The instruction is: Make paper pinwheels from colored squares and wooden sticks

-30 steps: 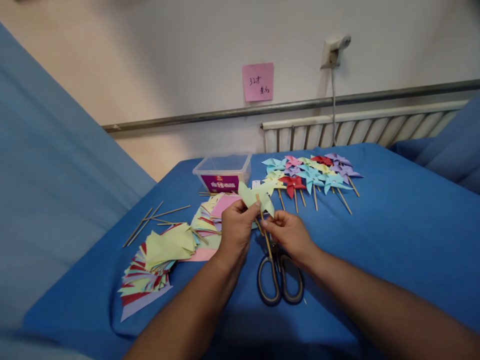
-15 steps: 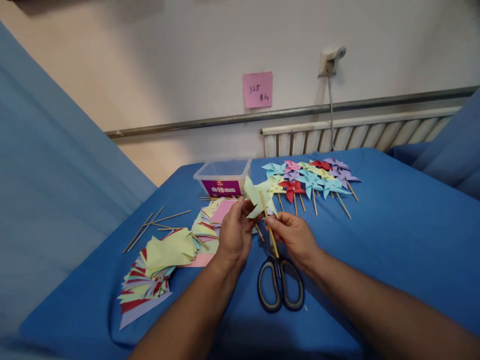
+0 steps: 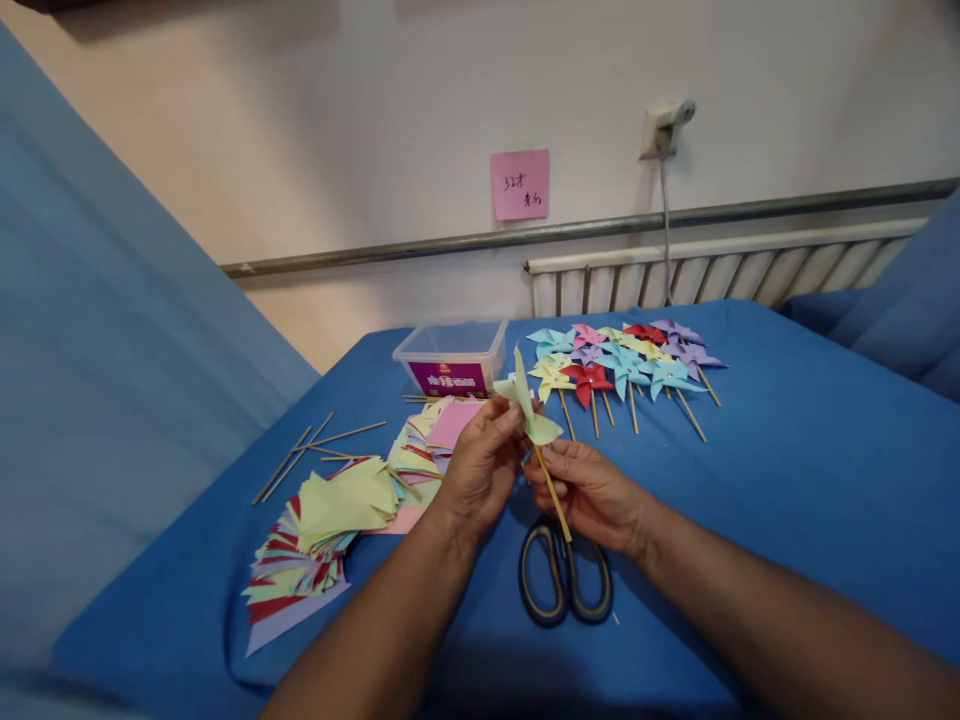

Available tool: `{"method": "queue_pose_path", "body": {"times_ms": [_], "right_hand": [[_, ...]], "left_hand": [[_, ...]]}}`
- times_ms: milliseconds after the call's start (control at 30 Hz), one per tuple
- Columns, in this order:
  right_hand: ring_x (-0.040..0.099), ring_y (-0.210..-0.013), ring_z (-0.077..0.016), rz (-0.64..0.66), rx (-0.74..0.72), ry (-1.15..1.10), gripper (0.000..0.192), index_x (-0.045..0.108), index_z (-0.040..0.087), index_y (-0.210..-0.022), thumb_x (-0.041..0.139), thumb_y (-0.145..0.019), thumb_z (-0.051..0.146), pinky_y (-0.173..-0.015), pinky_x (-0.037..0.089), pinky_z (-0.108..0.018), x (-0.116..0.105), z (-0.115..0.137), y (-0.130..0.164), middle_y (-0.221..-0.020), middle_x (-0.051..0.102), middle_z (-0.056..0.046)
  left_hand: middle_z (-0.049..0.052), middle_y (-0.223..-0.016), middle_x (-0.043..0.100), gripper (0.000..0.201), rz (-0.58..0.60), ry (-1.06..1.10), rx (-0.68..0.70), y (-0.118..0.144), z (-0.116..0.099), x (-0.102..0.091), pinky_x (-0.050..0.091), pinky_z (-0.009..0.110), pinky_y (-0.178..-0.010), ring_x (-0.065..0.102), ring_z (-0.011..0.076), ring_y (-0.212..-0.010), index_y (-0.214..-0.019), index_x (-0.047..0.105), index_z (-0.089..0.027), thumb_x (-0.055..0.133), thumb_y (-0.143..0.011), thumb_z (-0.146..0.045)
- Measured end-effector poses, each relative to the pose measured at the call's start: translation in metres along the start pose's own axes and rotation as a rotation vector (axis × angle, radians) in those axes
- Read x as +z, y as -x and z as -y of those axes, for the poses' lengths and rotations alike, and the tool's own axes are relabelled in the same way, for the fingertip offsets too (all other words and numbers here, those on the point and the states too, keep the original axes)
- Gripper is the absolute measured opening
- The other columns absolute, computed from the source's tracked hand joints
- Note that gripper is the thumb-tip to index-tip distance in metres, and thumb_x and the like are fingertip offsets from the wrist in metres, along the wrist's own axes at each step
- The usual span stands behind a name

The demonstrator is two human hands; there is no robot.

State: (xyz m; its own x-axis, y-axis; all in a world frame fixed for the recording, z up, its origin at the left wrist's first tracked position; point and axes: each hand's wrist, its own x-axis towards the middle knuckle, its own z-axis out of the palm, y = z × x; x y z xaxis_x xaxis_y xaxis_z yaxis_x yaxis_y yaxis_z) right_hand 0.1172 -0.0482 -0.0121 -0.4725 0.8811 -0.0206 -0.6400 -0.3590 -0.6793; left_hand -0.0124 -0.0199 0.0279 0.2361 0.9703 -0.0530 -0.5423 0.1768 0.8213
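Fingertips of my left hand point(image 3: 480, 465) pinch the pale green pinwheel point(image 3: 527, 400) at its hub, closed on the folded paper; my right hand point(image 3: 592, 490) is closed round the wooden stick point(image 3: 553, 492) just below the blades. Both hands hold the piece raised above the blue cloth point(image 3: 787, 470), near the middle of the table.

Item: pinwheel, pale green, one. Paper blades, seen nearly edge-on. I judge it very light and easily creased; the blades would crush under a firm squeeze. Best hold, in my judgement: the stick for carrying, the hub only lightly for turning.

Item: stick, thin, stiff, tilted down toward my right wrist. Likely to snap if bent, and to roll between smooth fingers.

Item: scissors point(image 3: 564, 580), dark handles, lying flat on the cloth directly under my hands, not touched.

Item: finished pinwheels point(image 3: 626, 360), many colours, laid in rows beyond my right hand, sticks pointing toward me.

Item: cut paper squares point(image 3: 330, 520), fanned in a loose stack to my left, with a second heap point(image 3: 435, 435) just behind my left hand.

Item: loose sticks point(image 3: 315, 450), scattered beyond the stack.

Item: clear plastic box point(image 3: 454, 355) with purple label, at the far edge.

Item: pink note point(image 3: 520, 184) on the wall behind.
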Motion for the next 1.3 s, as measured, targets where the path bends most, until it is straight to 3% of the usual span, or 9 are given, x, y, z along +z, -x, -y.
{"method": "queue_pose_path", "body": {"times_ms": [100,233,367,500,600,733,1033,1167,1300], "right_hand": [[0.025,-0.049,-0.0039,0.053,0.040,-0.055,0.021,0.062,0.016,-0.077,0.078,-0.075,0.030,-0.051,0.032,-0.019,-0.001,0.001,0.000,-0.065,0.046,0.006],[0.025,-0.048,-0.0028,0.077,0.075,-0.087,0.019,0.064,0.016,-0.084,0.077,-0.077,0.028,-0.051,0.031,-0.018,-0.001,0.002,0.001,-0.064,0.046,0.007],[0.034,-0.048,-0.0030,0.033,0.075,0.018,0.022,0.065,0.015,-0.079,0.075,-0.078,0.035,-0.051,0.032,-0.019,-0.004,-0.002,0.000,-0.067,0.055,0.004],[0.045,-0.053,-0.0062,-0.178,-0.097,0.124,0.024,0.069,0.015,-0.081,0.078,-0.073,0.036,-0.050,0.033,-0.020,-0.012,-0.002,-0.008,-0.073,0.064,0.000],[0.050,-0.056,-0.0087,-0.359,-0.238,0.086,0.027,0.071,0.017,-0.084,0.082,-0.068,0.037,-0.051,0.037,-0.021,-0.021,0.006,-0.014,-0.073,0.066,0.000],[0.056,-0.064,-0.0109,-0.320,-0.279,0.097,0.031,0.072,0.018,-0.083,0.083,-0.067,0.043,-0.058,0.044,-0.023,-0.027,0.019,-0.016,-0.079,0.069,-0.002],[0.050,-0.053,-0.0082,-0.274,-0.246,0.154,0.028,0.066,0.018,-0.072,0.085,-0.065,0.037,-0.052,0.038,-0.021,-0.031,0.013,-0.016,-0.062,0.061,0.004],[0.059,-0.067,-0.0117,-0.352,-0.355,0.221,0.030,0.070,0.023,-0.092,0.078,-0.073,0.044,-0.061,0.045,-0.024,-0.034,0.018,-0.016,-0.083,0.068,0.000],[0.062,-0.094,-0.0181,-0.385,-0.573,0.567,0.032,0.070,0.027,-0.106,0.073,-0.078,0.042,-0.080,0.048,-0.031,-0.035,0.024,-0.014,-0.108,0.068,-0.003]], "left_hand": [[-0.001,-0.074,0.066,0.028,0.006,-0.004,-0.001,0.000,0.000,0.000,0.047,0.022,-0.064,0.059,0.0100,-0.064,-0.086,0.068,-0.017,0.083,-0.064,-0.024],[0.001,-0.075,0.067,0.026,0.011,-0.044,-0.012,0.001,0.000,0.003,0.048,0.024,-0.064,0.060,0.0110,-0.063,-0.086,0.068,-0.016,0.082,-0.067,-0.027],[0.002,-0.075,0.070,0.027,-0.048,-0.083,0.016,0.001,0.001,0.003,0.049,0.025,-0.066,0.061,0.0117,-0.062,-0.087,0.069,-0.016,0.082,-0.067,-0.028],[0.006,-0.087,0.074,0.037,-0.136,-0.189,0.114,-0.004,0.004,-0.001,0.050,0.029,-0.073,0.066,0.0158,-0.072,-0.091,0.070,-0.014,0.086,-0.061,-0.027],[0.008,-0.089,0.075,0.040,-0.142,-0.279,0.101,-0.007,0.006,-0.004,0.051,0.029,-0.073,0.067,0.0176,-0.074,-0.091,0.071,-0.012,0.086,-0.058,-0.028],[0.008,-0.084,0.074,0.039,-0.091,-0.298,0.001,-0.007,0.010,-0.005,0.050,0.028,-0.068,0.066,0.0175,-0.070,-0.095,0.072,-0.011,0.083,-0.063,-0.029],[0.007,-0.075,0.071,0.032,-0.070,-0.313,-0.084,-0.006,0.015,-0.003,0.048,0.027,-0.063,0.062,0.0158,-0.063,-0.086,0.072,-0.011,0.082,-0.060,-0.028],[0.005,-0.078,0.072,0.030,-0.115,-0.469,0.010,-0.004,0.012,-0.001,0.047,0.026,-0.064,0.062,0.0161,-0.066,-0.085,0.073,-0.013,0.081,-0.060,-0.028],[0.002,-0.071,0.069,0.022,-0.112,-0.636,0.079,-0.002,0.009,0.001,0.045,0.025,-0.061,0.059,0.0152,-0.063,-0.076,0.073,-0.014,0.079,-0.061,-0.029]]}}
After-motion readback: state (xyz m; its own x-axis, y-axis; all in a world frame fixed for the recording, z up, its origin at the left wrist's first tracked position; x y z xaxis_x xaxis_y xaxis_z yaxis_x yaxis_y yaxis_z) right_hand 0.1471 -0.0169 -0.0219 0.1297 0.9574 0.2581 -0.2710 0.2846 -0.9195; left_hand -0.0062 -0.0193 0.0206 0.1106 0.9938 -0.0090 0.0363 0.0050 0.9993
